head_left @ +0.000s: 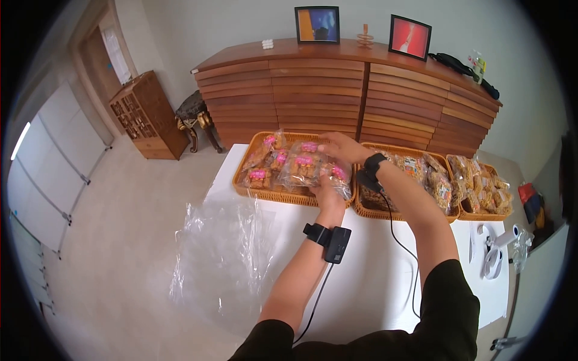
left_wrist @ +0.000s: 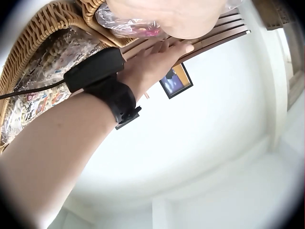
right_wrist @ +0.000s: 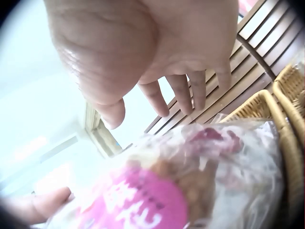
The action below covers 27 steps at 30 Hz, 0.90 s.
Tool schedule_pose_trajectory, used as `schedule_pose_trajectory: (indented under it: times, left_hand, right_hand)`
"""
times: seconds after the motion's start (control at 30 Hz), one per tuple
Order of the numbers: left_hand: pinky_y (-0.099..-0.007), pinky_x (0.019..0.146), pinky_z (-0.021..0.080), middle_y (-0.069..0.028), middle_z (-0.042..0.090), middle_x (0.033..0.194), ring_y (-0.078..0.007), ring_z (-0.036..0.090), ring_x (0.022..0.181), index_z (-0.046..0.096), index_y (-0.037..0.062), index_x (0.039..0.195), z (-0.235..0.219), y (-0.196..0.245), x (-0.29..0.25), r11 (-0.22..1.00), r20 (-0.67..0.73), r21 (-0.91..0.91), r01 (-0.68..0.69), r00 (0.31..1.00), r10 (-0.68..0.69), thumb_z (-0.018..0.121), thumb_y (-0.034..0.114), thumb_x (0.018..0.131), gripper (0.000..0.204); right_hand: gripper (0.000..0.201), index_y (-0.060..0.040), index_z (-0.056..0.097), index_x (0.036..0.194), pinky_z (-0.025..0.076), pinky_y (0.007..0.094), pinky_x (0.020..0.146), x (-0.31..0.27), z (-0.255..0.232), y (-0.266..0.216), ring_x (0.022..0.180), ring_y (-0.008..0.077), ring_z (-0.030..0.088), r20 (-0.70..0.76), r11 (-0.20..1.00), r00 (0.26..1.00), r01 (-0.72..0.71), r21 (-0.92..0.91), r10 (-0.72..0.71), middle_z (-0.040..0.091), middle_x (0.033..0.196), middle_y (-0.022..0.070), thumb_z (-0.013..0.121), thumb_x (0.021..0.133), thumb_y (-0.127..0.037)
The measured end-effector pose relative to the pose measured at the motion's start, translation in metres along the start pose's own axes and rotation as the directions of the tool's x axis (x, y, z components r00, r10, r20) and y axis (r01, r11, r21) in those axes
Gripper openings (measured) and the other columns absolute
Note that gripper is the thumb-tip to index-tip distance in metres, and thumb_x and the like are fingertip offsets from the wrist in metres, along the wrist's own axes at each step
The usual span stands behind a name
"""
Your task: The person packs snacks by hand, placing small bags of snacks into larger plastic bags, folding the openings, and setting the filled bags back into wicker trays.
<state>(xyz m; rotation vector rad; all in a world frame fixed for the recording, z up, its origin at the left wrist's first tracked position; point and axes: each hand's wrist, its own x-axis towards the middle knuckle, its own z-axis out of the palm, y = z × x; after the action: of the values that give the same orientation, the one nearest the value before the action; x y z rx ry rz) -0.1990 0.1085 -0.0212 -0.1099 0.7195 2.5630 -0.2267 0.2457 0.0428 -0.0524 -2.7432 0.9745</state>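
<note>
My left hand (head_left: 329, 197) grips a clear snack packet (head_left: 303, 169) with a pink label and brown pieces inside, over the left wicker basket (head_left: 282, 196). Its thumb lies along the packet's side, while the other fingers are mostly hidden beneath. My right hand (head_left: 342, 148) is just above and behind that packet. In the right wrist view, its fingers (right_wrist: 178, 93) reach out relaxed above the clear wrapping, with nothing between them. More pink-labelled packets (head_left: 259, 175) lie in the same basket.
A second basket (head_left: 374, 212) and a third basket (head_left: 486, 215) to the right hold other bagged snacks. A large clear plastic bag (head_left: 226, 259) lies over the white table's left edge. White rolls (head_left: 506, 236) sit at the right, and a slatted wooden cabinet (head_left: 319, 90) stands behind.
</note>
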Motion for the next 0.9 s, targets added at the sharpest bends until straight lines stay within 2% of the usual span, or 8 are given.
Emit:
schedule_pose_trajectory:
  times: [0.03, 0.17, 0.27, 0.33, 0.67, 0.73, 0.87, 0.9]
  left_hand:
    - [-0.0385, 0.100, 0.039, -0.0100, 0.033, 0.136, -0.0243, 0.042, 0.120, 0.009, 0.0140, 0.140, 0.001, 0.000, 0.000, 1.000, -0.011, 0.020, 0.008, 1.000, -0.007, 0.051, 0.021, 0.094, 0.063]
    - [-0.0386, 0.100, 0.041, -0.0099, 0.034, 0.136, -0.0246, 0.043, 0.119, 0.007, 0.0142, 0.141, 0.006, 0.003, 0.003, 1.000, -0.002, 0.011, 0.023, 1.000, -0.023, 0.048, 0.016, 0.095, 0.061]
    - [-0.0390, 0.098, 0.043, -0.0096, 0.035, 0.135, -0.0244, 0.044, 0.118, 0.009, 0.0136, 0.140, 0.003, 0.005, 0.007, 0.999, 0.059, -0.032, 0.044, 0.997, -0.042, 0.046, 0.010, 0.095, 0.058]
    - [-0.0397, 0.084, 0.051, -0.0107, 0.051, 0.119, -0.0240, 0.056, 0.104, 0.039, 0.0055, 0.125, 0.013, 0.006, 0.000, 0.999, -0.098, -0.030, 0.013, 0.995, -0.016, 0.043, 0.009, 0.096, 0.030]
    - [-0.0384, 0.079, 0.051, -0.0126, 0.058, 0.106, -0.0255, 0.060, 0.095, 0.052, 0.0000, 0.109, 0.024, 0.029, -0.019, 0.968, -0.051, -0.221, 0.115, 0.990, -0.129, 0.048, 0.004, 0.082, 0.027]
    - [-0.0408, 0.082, 0.050, -0.0123, 0.059, 0.104, -0.0265, 0.059, 0.095, 0.053, 0.0014, 0.107, 0.025, 0.035, -0.029, 0.912, 0.133, -0.296, 0.286, 0.957, -0.257, 0.049, 0.011, 0.084, 0.026]
    - [-0.0333, 0.082, 0.048, -0.0077, 0.060, 0.101, -0.0211, 0.059, 0.091, 0.055, 0.0084, 0.106, 0.057, 0.048, -0.080, 0.934, 0.146, -0.291, 0.207, 0.975, -0.170, 0.050, 0.017, 0.083, 0.024]
    - [-0.0350, 0.087, 0.043, -0.0031, 0.059, 0.106, -0.0164, 0.055, 0.099, 0.055, 0.0102, 0.104, 0.061, 0.053, -0.094, 0.932, 0.270, -0.273, 0.238, 0.949, -0.163, 0.051, 0.017, 0.083, 0.022]
  right_hand:
    - [0.068, -0.0057, 0.047, 0.129, 0.040, 0.0380, 0.095, 0.002, 0.007, 0.001, 0.113, 0.0322, 0.051, -0.005, 0.967, 0.986, 0.162, -0.196, -0.166, 0.049, 0.127, 0.0204, 0.052, 0.084, -0.057]
    - [0.066, -0.0148, 0.042, 0.135, 0.019, 0.0424, 0.109, -0.013, 0.026, -0.039, 0.132, 0.0301, 0.030, 0.147, 0.869, 0.958, 0.286, -0.403, -0.247, 0.037, 0.141, 0.0134, 0.039, 0.088, -0.061]
    - [0.062, -0.0169, 0.040, 0.138, 0.019, 0.0416, 0.109, -0.010, 0.028, -0.033, 0.132, 0.0296, 0.030, 0.187, 0.924, 0.961, 0.251, -0.288, -0.203, 0.036, 0.142, 0.0135, 0.036, 0.090, -0.058]
    - [0.061, -0.0176, 0.039, 0.138, 0.019, 0.0410, 0.109, -0.007, 0.026, -0.026, 0.132, 0.0298, 0.030, 0.194, 0.922, 0.955, 0.274, -0.275, -0.226, 0.036, 0.142, 0.0144, 0.035, 0.091, -0.056]
    - [0.050, -0.0160, 0.044, 0.135, 0.024, 0.0404, 0.107, -0.011, 0.028, -0.021, 0.127, 0.0314, 0.036, 0.158, 0.856, 0.917, 0.398, -0.330, -0.365, 0.044, 0.134, 0.0150, 0.035, 0.095, -0.044]
    - [0.048, -0.0166, 0.045, 0.134, 0.026, 0.0420, 0.106, -0.017, 0.029, -0.023, 0.127, 0.0314, 0.037, 0.157, 0.849, 0.914, 0.405, -0.341, -0.373, 0.045, 0.133, 0.0146, 0.037, 0.094, -0.042]
    - [0.046, -0.0197, 0.045, 0.134, 0.027, 0.0455, 0.105, -0.021, 0.033, -0.028, 0.123, 0.0300, 0.040, 0.140, 0.811, 0.907, 0.419, -0.409, -0.398, 0.047, 0.131, 0.0137, 0.042, 0.092, -0.039]
    - [0.045, -0.0191, 0.046, 0.133, 0.027, 0.0457, 0.104, -0.022, 0.033, -0.029, 0.123, 0.0302, 0.040, 0.119, 0.790, 0.920, 0.382, -0.480, -0.372, 0.046, 0.131, 0.0134, 0.045, 0.092, -0.038]
